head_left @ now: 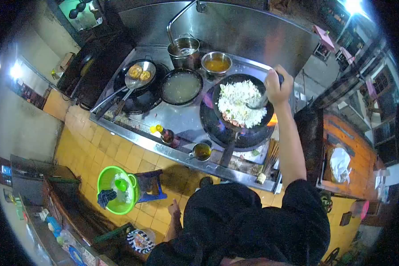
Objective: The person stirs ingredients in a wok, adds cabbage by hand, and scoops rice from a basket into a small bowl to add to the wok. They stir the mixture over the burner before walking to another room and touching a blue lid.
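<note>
White rice [239,99] with bits mixed in lies in a black wok [216,95] over a burner, with orange flame showing at its right side. My right hand [279,84] is closed round the dark handle of a ladle [257,103], whose bowl rests in the rice. The wok's handle [227,153] points toward me and no hand is on it. Low beside my body, my left hand [174,208] hangs away from the stove, touching nothing that I can see; its fingers are partly visible, one of them extended.
On the steel stove [157,146] are a strainer with fried pieces [139,75], a pan of cloudy liquid [181,86], a pot [184,48], a bowl of yellow liquid [216,64], bottles [168,135], an oil cup [201,151] and a brush [270,157]. A green basket [103,179] stands behind left.
</note>
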Demonstrator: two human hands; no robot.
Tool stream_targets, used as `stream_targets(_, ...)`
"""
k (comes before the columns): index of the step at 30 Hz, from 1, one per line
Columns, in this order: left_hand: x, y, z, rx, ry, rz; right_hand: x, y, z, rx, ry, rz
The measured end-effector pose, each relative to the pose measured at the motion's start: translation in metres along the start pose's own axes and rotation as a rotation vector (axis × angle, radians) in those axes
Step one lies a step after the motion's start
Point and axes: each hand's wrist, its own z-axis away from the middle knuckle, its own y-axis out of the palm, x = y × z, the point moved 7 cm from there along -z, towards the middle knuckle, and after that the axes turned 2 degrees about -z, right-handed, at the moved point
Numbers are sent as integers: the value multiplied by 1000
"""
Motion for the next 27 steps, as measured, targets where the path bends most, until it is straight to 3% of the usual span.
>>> stream_targets(1,4,-2,-2,-77,-29,-71,7,-4,3,-21,-38,47)
stream_targets(2,21,9,-9,21,-190,128,-10,-6,11,-83,-164,236)
stream_targets(3,34,13,-15,26,-195,112,-9,-4,9,-18,-51,213)
stream_targets(5,36,37,-26,237,-147,414,-15,-1,-4,-1,-100,224)
stream_targets(9,27,38,-22,163,-130,486,-16,-10,2,-48,-155,172)
stream_targets(10,13,30,-9,189,-90,284,-29,-9,5,-53,-67,99)
stream_targets(12,16,23,9,205,-77,270,-33,-5,-4,-54,39,-38)
stream_targets(16,-7,27,10,234,39,291,-10,-7,0,-95,-12,-233)
stream_targets(19,15,14,19,254,76,238,-27,-2,0,-80,37,-186)
stream_targets(23,-13,24,2,255,201,226,-12,-15,-7,-153,98,-434)
stream_targets(25,-1,16,3,182,22,165,-18,-10,5,-200,32,-411)
stream_targets(27,9,16,2,126,-71,149,-36,-10,-1,-229,150,-452)
